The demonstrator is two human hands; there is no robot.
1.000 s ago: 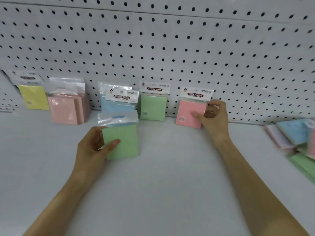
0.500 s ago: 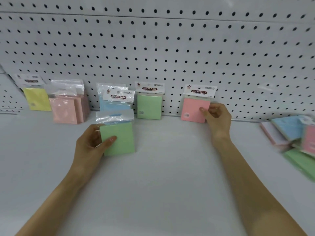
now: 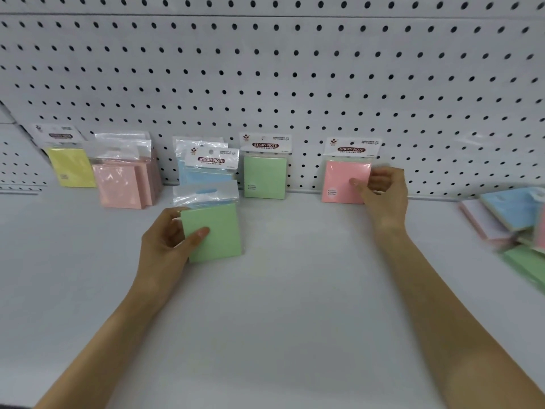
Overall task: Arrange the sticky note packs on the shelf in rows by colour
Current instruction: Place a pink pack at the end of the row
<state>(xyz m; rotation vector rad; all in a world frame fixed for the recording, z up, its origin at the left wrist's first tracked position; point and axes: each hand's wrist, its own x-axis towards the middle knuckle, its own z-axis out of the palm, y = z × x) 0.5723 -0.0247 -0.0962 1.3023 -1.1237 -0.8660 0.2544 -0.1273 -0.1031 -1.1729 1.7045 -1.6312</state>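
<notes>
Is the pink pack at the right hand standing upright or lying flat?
Upright: the pink pack stands on its lower edge against the pegboard, right hand pinching its side.

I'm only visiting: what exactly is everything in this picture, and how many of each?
pegboard: one, white, behind the shelf
shelf: one, white, under everything
yellow pack: one, yellow, far left
pink packs: about three, pink, standing right of the yellow pack
blue packs: at least two, blue, middle
standing green pack: one, green, right of the blue packs
single pink pack: one, pink, further right
held green pack: one, green, before the blue packs
loose heap: several, blue, pink, green, blurred, right edge
left hand: grips the held green pack
right hand: grips the single pink pack
</notes>
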